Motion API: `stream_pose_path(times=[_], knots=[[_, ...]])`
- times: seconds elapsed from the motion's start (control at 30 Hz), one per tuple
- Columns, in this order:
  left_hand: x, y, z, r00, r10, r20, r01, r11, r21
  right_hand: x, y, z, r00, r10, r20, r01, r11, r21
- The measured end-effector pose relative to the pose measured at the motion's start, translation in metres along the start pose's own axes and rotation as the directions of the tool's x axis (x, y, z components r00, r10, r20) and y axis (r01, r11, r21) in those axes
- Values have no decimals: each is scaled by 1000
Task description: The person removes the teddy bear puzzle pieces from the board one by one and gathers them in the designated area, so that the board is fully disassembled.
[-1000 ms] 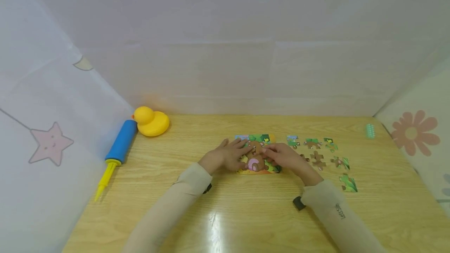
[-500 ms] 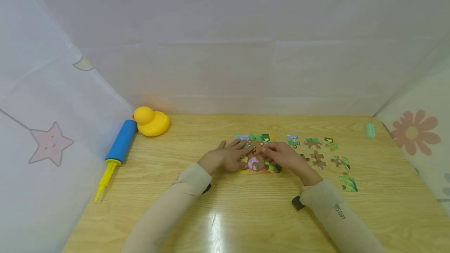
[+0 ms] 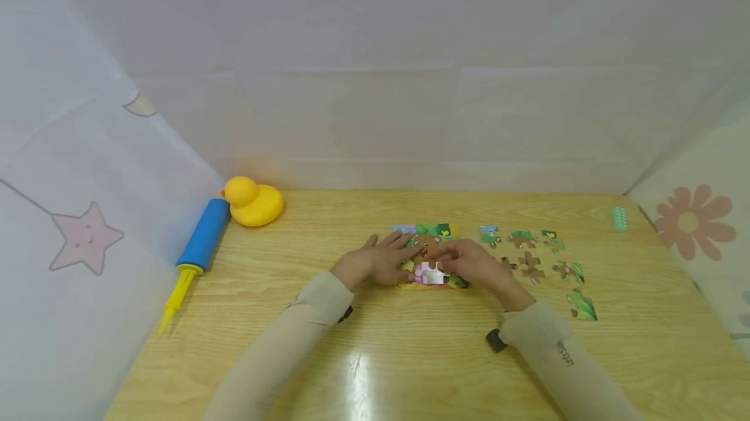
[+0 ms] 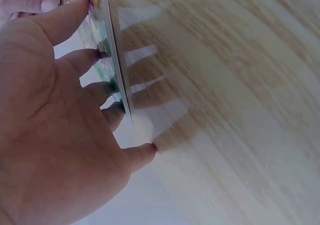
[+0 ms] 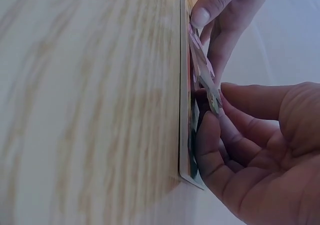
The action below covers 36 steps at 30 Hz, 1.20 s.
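Observation:
A bear jigsaw puzzle in its flat board (image 3: 430, 228) lies on the table under both hands. My left hand (image 3: 377, 261) rests on its left part with fingers spread, covering some of the picture. In the left wrist view those fingertips touch the board's edge (image 4: 119, 60) and face, while the little finger reaches the table. My right hand (image 3: 474, 261) pinches a jigsaw piece (image 5: 210, 87) between thumb and fingers. This pink-and-brown piece is tilted up from the board, shining pale in the head view. Its far end is near the left thumb (image 5: 202, 16).
Several loose jigsaw pieces (image 3: 530, 263) lie right of the board. A yellow rubber duck (image 3: 254, 203) and a blue-and-yellow hand pump (image 3: 202, 235) are at the left. A small mint-green block (image 3: 618, 218) sits at the back right, before the cloth wall (image 3: 539, 128).
The jigsaw piece in the right fingers has tipped up, and its surface now catches bright light. The right hand has shifted slightly; the left hand stays in place.

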<state>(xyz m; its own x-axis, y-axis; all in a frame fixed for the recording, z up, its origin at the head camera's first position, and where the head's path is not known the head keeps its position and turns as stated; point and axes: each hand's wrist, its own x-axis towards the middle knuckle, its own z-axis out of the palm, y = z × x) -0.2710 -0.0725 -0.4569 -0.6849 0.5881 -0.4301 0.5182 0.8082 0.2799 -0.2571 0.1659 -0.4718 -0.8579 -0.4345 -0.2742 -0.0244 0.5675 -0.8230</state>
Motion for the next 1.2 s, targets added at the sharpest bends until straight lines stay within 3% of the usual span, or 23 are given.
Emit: stream_pose_path(times=[0.13,0.43,0.83,1.2], knots=[[1,-1,1,1000,-1,1,1,1000,1,3,0,2,1000,-14,-2,14,999,-39],[0,-1,1,1000,1,1,-1,1000,-12,2,7,1,1000,-3,-9,4,999,44],[-1,4,-2,1000,-13,9,13,1000,-8,-13,22,-20,998,58,-33,-49,974,222],[0,5,-2,999,-31,11,31,1000,-1,-30,41,-41,998,31,-56,-15,964,266]])
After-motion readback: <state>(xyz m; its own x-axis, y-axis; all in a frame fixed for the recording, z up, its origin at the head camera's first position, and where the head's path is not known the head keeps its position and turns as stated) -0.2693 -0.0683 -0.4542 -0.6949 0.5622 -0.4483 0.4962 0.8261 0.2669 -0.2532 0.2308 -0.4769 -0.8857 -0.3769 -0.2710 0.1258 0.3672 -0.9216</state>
